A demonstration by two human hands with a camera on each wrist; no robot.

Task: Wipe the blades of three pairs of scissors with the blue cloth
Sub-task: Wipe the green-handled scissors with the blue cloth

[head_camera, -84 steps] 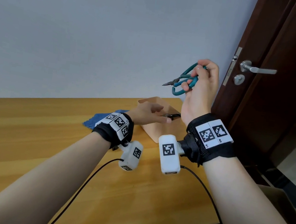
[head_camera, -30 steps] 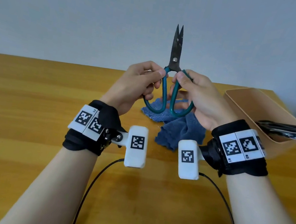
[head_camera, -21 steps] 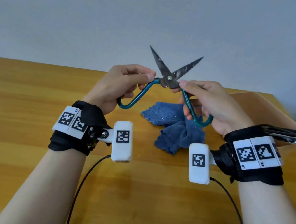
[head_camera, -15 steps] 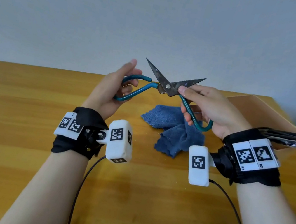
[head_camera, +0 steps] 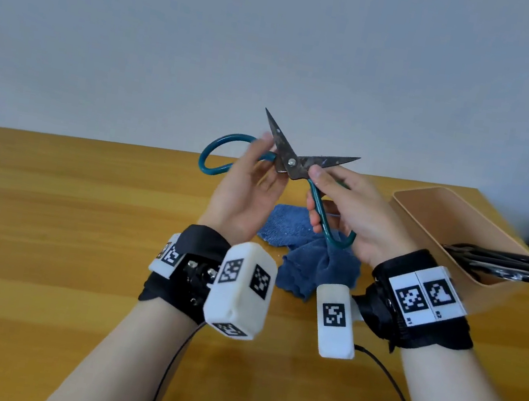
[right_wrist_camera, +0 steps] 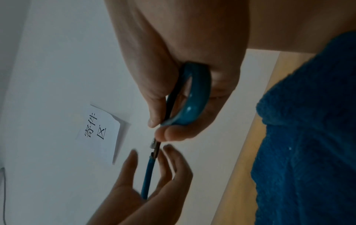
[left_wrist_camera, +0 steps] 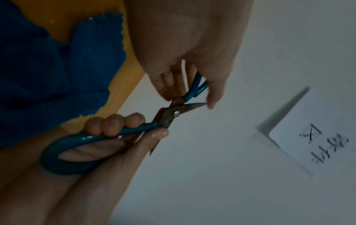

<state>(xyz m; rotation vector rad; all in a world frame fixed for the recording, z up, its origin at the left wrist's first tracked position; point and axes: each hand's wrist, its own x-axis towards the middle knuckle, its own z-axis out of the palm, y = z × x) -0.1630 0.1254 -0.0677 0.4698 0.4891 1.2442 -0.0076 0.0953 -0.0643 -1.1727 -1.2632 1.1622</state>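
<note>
Above blue cloth (head_camera: pixel 314 270), right fingers (head_camera: pixel 314 210) curled round scissors (head_camera: pixel 291 163), left fingers (head_camera: pixel 257 157) straight (paper note (right_wrist_camera: pixel 100 130): wrist views only)

Left hand (head_camera: pixel 246 194) relaxed, right hand (head_camera: pixel 360 212) curled, both raised.

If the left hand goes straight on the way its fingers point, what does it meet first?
The teal scissors in the right hand: the fingertips of the left hand lie at its left handle, just under the upper blade. Depth is unclear.
</note>
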